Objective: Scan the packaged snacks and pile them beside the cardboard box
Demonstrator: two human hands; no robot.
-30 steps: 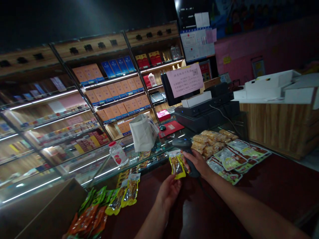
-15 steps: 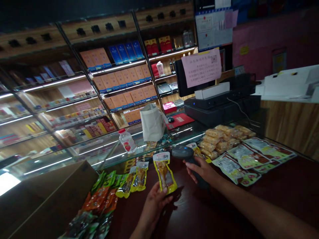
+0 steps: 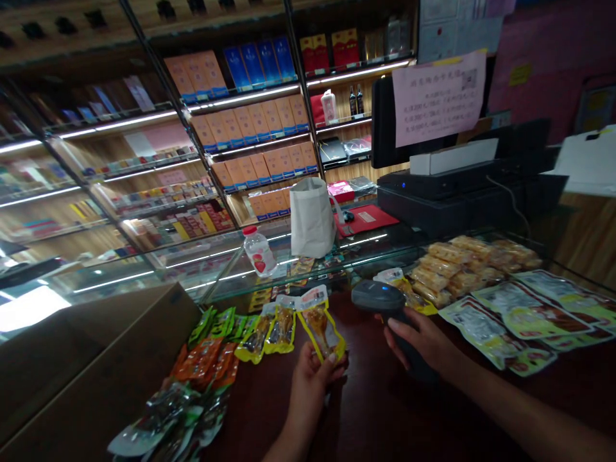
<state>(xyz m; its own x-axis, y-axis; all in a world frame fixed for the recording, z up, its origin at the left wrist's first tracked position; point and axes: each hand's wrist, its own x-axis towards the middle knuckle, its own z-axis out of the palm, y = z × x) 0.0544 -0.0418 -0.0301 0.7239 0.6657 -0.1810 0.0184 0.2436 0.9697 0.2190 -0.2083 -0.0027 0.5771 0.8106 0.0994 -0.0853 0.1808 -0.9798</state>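
One yellow-edged packet [image 3: 320,326], pinched only at its near end by the left hand [image 3: 312,375], could slip; from here the right hand [image 3: 426,340] seems wrapped around a scanner [image 3: 380,296].

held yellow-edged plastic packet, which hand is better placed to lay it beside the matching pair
Probably the left hand: it grips that packet near the matching pair, while the right hand holds a dark grey handheld scanner.

To the right of the cardboard box [image 3: 110,366], the left hand [image 3: 312,378] is bare and slim-fingered, its wrist [image 3: 307,414] and narrow left forearm [image 3: 291,444] uncovered to the view's edge. Farther right of that box, the right hand [image 3: 426,339] is likewise bare, the slender right forearm [image 3: 510,398] uncovered.
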